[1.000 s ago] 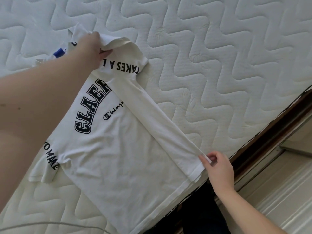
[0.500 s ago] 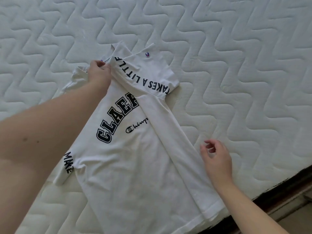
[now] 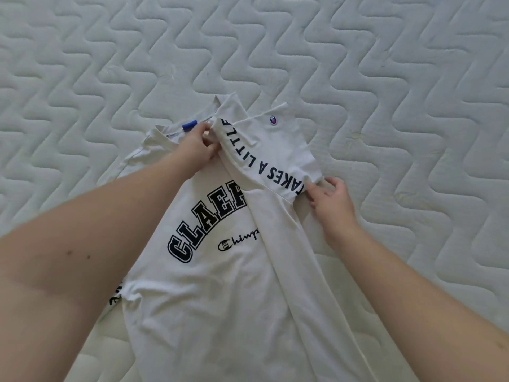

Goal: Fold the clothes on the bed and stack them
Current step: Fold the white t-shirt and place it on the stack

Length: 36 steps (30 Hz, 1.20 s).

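At the centre of the frame I have my left hand closed on the shoulder of the white T-shirt, fingers and thumb pinching the cloth just below the collar, where a small blue tag shows. To the right of centre, my right hand pinches the lower end of the folded-over sleeve, at the tail of its black lettering. Between the two hands the sleeve lies slantwise across the chest, covering the end of the big black print.

Outward from there, the shirt lies front up on the bed's quilted white mattress, its body running down to the bottom edge of the frame. One long side is already turned in as a band along the right. At the lower left, the other sleeve peeps out from under my left forearm, not yet folded.

What worries me is the sleeve. Judging by how loosely it sits, a pull from the right hand without the left holding firm could drag the shoulder fold askew and bunch the cloth at the collar. The turned-in band looks soft and uncreased, so I would guess it may spring open once I let go. My left forearm rests over the body and could ruck it when I move.
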Available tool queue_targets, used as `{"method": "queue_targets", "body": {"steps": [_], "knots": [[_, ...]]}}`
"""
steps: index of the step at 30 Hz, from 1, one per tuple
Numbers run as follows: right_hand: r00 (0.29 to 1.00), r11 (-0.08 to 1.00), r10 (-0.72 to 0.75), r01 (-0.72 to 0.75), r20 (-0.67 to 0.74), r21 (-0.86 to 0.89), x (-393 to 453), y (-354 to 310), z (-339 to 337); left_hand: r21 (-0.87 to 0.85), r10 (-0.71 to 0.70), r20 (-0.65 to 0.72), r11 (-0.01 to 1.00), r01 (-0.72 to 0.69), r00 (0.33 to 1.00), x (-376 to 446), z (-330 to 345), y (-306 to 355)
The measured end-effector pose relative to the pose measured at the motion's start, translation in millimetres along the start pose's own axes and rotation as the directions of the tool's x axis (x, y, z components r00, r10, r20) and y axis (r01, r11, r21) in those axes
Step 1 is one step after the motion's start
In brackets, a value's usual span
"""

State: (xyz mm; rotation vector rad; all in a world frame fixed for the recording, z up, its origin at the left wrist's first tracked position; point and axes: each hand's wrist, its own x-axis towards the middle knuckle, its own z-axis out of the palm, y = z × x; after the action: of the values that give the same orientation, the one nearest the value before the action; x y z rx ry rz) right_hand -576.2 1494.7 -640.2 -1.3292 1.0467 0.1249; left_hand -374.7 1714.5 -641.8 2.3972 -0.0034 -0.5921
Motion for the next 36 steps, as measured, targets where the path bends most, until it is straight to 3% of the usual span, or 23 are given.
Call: {"method": "queue_targets", "body": {"steps": [5, 8, 13, 17, 19, 24, 27, 29, 31, 33, 36], "knots": [[0.992, 0.990, 0.107, -0.101, -0.065, 0.099, 30, -33, 24, 0.107, 0.126, -0.039, 0.987, -0.121, 0.991, 12, -17, 7], [0.999, 0.998, 0.034, -0.034, 0.002, 0.058, 27, -39, 21, 0.128, 0.179, 0.022, 0.975, -0.181, 0.984, 21, -29, 16], [0.993, 0.993, -0.115, 0.115, -0.038, 0.000, 24, -29, 2, -0.012, 0.012, 0.117, 1.000, -0.011, 0.993, 38, -36, 30], [0.973, 0.981, -0.195, 0.196, -0.126, -0.011, 23, -9, -5, 0.065, 0.122, -0.018, 0.991, -0.121, 0.992, 44, -29, 36], [0.954, 0.967, -0.249, 0.236, -0.167, -0.096, 23, -2, -7, 0.092, 0.177, -0.099, 0.981, -0.168, 0.979, 47, -24, 40], [0.953, 0.914, -0.272, 0.214, -0.130, -0.344, 31, -1, -5, 0.175, 0.117, -0.131, 0.980, -0.093, 0.984, 51, -1, 43], [0.904, 0.803, -0.404, 0.277, -0.141, -0.528, 28, -10, -1, 0.022, -0.044, -0.111, 0.999, 0.046, 0.993, 52, 6, 46], [0.820, 0.664, -0.562, 0.367, -0.111, -0.652, 18, -13, 1, -0.058, -0.126, -0.048, 0.991, 0.123, 0.991, 51, 4, 46], [0.713, 0.494, -0.701, 0.491, 0.005, -0.718, 1, -9, 7, -0.057, -0.084, 0.011, 0.995, 0.085, 0.996, 48, -4, 45], [0.649, 0.353, -0.742, 0.593, 0.170, -0.724, -20, 2, 20, -0.053, 0.024, 0.030, 0.998, -0.023, 0.999, 43, -12, 45], [0.666, 0.172, -0.648, 0.600, 0.369, -0.781, -49, 28, 45, -0.078, 0.117, -0.016, 0.990, -0.118, 0.993, 37, -17, 50]]}}
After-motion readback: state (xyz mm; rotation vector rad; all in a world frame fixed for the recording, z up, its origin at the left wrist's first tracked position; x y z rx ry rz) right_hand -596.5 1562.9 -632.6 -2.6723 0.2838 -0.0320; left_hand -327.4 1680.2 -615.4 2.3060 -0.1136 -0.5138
